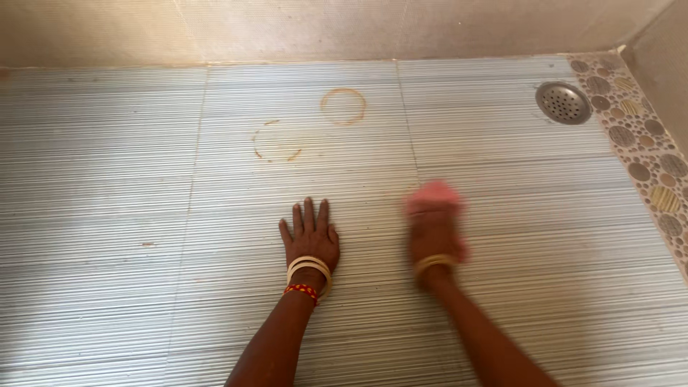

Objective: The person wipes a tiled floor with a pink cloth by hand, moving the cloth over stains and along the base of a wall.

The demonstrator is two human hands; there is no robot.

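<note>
Two rust-coloured ring stains are seen on the ribbed grey floor tiles: a full ring stain at about 12 o'clock from the hands, and a fainter, broken ring stain just beside it at 11 o'clock. Both appear untouched, so the scrubbing is judged to be short of them.

The pink cloth is pressed to the floor under the right hand, whose fingers are blurred; they seem closed over the cloth, though this cannot be told for certain. The left hand is laid flat on the tile, fingers together and empty, as a prop.

Open floor is left at 9 o'clock and toward the stains. Room is bounded by the wall at 12 o'clock, and by the pebble-patterned border and round metal drain at 2 o'clock.
</note>
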